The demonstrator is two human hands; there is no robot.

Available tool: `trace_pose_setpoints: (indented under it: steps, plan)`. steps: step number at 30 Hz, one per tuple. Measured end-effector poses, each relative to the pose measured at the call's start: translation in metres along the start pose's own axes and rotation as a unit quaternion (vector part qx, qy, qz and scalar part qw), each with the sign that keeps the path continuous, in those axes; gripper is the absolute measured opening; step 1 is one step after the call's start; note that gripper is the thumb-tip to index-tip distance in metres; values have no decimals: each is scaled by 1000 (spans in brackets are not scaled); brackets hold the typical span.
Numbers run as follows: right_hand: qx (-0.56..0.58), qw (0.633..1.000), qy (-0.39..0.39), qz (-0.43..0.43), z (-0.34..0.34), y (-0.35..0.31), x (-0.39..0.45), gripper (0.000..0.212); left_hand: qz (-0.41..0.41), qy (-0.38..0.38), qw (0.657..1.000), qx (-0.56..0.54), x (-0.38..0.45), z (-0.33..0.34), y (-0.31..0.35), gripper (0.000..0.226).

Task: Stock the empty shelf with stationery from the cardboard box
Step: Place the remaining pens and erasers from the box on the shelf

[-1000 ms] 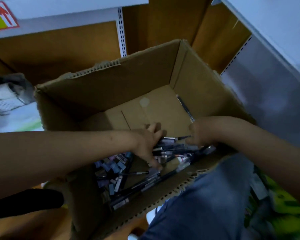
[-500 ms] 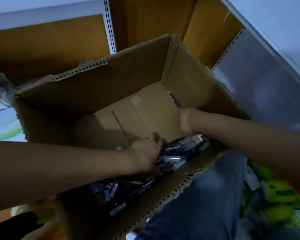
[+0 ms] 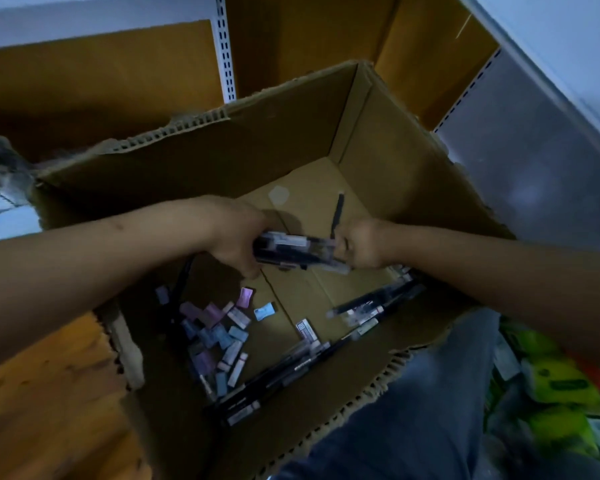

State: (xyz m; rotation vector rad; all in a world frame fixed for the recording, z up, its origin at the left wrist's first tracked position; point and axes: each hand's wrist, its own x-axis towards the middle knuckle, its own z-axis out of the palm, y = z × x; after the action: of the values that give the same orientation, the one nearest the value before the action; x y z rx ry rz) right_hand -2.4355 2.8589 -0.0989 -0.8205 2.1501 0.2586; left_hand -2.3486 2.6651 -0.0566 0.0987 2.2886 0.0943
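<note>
While both hands work inside the open brown cardboard box (image 3: 291, 140), a bundle of dark-barrelled pens with pale labels (image 3: 297, 252) is held level between them above the box floor. The left hand (image 3: 238, 239) wraps its curled fingers round the bundle's nine o'clock end, and the right hand (image 3: 359, 242) closes on the three o'clock end; gripping both ends likely squares the loose pens into one bunch so none slips out on the way to the shelf.

A single dark pen (image 3: 336, 214) lies on the box floor at twelve o'clock from the bundle, near the far wall. More dark pens (image 3: 374, 303) lie in a loose row at four o'clock from the bundle, and another run of them lies along the near wall at six o'clock. Small pastel rectangular packets, probably erasers (image 3: 215, 327), are heaped at seven o'clock. The shelf with orange-brown back panels and a white slotted upright (image 3: 94, 84), at eleven to twelve o'clock beyond the box, shows no stock in its visible part.

Much stays uncertain. Dim light and blur hide the label print and the pen count. The right fingertips are hidden behind the bundle, so how tightly they pinch cannot be told. A blue denim-clad leg (image 3: 413, 410) covers the box's near corner at five o'clock, and blurred green-and-yellow packs (image 3: 561, 382) at four o'clock are unreadable.
</note>
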Motion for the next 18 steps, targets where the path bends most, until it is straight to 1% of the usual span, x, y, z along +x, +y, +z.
trace_pose_setpoints:
  steps: [1,2,4,5,7,10,11,12,13,14,15,16,17,18]
  plan:
    - [17,999,-22,-26,2,-2,-3,13,-8,-12,1000,17,-3,-3,-6,51]
    - [27,997,-50,-56,7,-2,-3,15,-18,-28,999,26,-4,-5,-11,51]
    - [14,988,-125,-84,14,-6,-7,6,-37,-54,998,9,-8,-9,-23,52]
    - [13,983,-159,-96,15,-10,-11,9,-45,-60,997,-11,-8,-11,-28,53]
    - [8,972,-203,-117,14,-15,-20,19,-56,-61,995,-47,-6,-14,-35,56]
    - [-20,962,-246,-115,12,-25,-24,35,-59,-33,995,-73,1,-19,-37,59]
    - [-42,962,-235,-132,15,-32,-23,39,-52,-21,995,-84,3,-21,-36,56]
    - [-83,965,-192,-160,17,-40,-21,39,-45,-11,994,-97,4,-24,-34,51]
    - [-144,963,-125,-191,17,-48,-18,37,-44,-3,993,-110,4,-26,-33,46]
    - [-213,950,-44,-223,15,-59,-14,35,-46,6,992,-121,5,-28,-32,43]
    - [-254,932,34,-256,14,-70,-11,31,-48,20,990,-127,5,-30,-32,44]
    - [-252,917,89,-294,15,-78,-7,27,-54,36,990,-127,5,-31,-33,49]
    - [-239,905,123,-329,16,-86,-4,36,-64,49,989,-124,4,-31,-34,55]
    - [-230,895,139,-357,21,-92,4,55,-74,58,988,-125,4,-31,-36,59]
